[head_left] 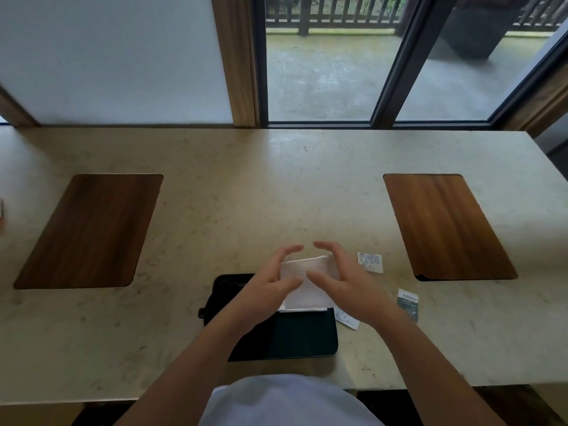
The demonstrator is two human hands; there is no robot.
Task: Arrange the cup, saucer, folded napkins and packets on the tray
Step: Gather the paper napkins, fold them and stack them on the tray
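A black rectangular tray [295, 336] lies on the stone counter just in front of me. White folded napkins [307, 284] rest on its far half. My left hand [270, 287] and my right hand [341, 281] hover over the napkins, one on each side, fingers spread and curved, holding nothing. A white packet [370, 262] lies on the counter to the right of my right hand. A dark teal packet [408, 304] lies further right and nearer. Another white packet [346, 318] sits at the tray's right edge, partly under my right wrist. No cup or saucer is in view.
Two dark wooden boards are set in the counter, one at the left [89, 232] and one at the right [445, 226]. A wall and glass doors stand behind the counter. A small reddish object [1, 215] shows at the far left edge.
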